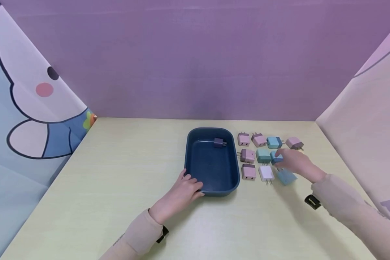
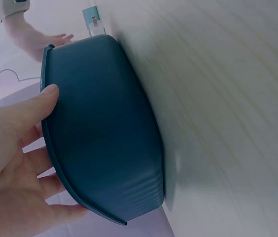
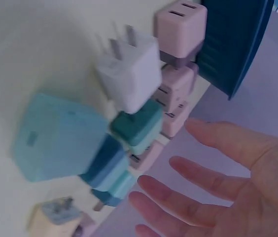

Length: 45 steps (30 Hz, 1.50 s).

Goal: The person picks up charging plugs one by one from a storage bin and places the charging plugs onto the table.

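A dark blue plastic bin [image 1: 214, 193] stands on the table, with one dark purple plug charger [image 1: 218, 142] inside near its far right corner. My left hand [image 1: 182, 193] grips the rim at the near left corner; the left wrist view shows the thumb on the outer wall and the fingers over the inner side. Over the rows of plug chargers right of the bin is my right hand [image 1: 295, 162], fingers relaxed and apart, holding nothing. Closest to its fingertips is a blue charger [image 1: 275, 158]. A larger light blue charger [image 3: 62, 138] lies just nearer.
Around the right hand lie a white charger [image 1: 266, 173], a green charger [image 1: 263, 156], a two-tone blue charger [image 1: 273, 142] and several pink chargers [image 1: 248, 172]. A purple wall [image 1: 195, 72] closes off the back; printed cloth panels [image 1: 29, 108] flank the table.
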{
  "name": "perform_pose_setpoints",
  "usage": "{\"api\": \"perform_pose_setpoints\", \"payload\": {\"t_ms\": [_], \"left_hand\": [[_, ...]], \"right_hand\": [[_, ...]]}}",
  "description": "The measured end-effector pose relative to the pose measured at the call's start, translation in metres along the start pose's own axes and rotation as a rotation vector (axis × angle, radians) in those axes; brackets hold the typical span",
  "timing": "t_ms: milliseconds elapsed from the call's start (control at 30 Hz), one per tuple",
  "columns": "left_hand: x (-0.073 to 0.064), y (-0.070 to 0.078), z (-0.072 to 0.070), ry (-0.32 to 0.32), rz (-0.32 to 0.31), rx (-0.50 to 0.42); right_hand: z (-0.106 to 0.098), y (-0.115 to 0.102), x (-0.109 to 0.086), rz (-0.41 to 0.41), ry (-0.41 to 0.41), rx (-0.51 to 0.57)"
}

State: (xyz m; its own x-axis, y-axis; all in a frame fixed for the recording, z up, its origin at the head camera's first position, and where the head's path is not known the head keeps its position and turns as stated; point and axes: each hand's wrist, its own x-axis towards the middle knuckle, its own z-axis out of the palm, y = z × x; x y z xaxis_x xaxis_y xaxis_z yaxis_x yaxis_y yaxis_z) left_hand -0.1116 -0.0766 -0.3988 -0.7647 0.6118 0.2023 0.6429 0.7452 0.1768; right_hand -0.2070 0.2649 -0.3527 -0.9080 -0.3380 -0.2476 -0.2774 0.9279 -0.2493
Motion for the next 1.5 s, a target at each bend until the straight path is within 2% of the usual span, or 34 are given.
{"api": "perform_pose_setpoints", "payload": {"t_ms": [367, 667, 967, 1200, 1500], "left_hand": [[0.001, 0.0, 0.0, -0.005, 0.001, 0.003], [0.001, 0.001, -0.001, -0.01, -0.002, 0.009], [0.001, 0.0, 0.0, 0.004, 0.014, 0.027], [0.001, 0.0, 0.001, -0.007, 0.0, 0.024], [0.0, 0.0, 0.0, -0.005, -0.007, 0.011]], "right_hand": [[-0.011, -0.028, 0.024, -0.004, -0.035, -0.08], [-0.017, -0.05, 0.046, -0.01, -0.047, -0.027], [-0.023, -0.07, 0.064, -0.001, -0.049, -0.032], [-0.026, -0.081, 0.079, -0.031, -0.042, -0.061], [-0.032, -0.101, 0.091, -0.031, -0.034, -0.069]]}}
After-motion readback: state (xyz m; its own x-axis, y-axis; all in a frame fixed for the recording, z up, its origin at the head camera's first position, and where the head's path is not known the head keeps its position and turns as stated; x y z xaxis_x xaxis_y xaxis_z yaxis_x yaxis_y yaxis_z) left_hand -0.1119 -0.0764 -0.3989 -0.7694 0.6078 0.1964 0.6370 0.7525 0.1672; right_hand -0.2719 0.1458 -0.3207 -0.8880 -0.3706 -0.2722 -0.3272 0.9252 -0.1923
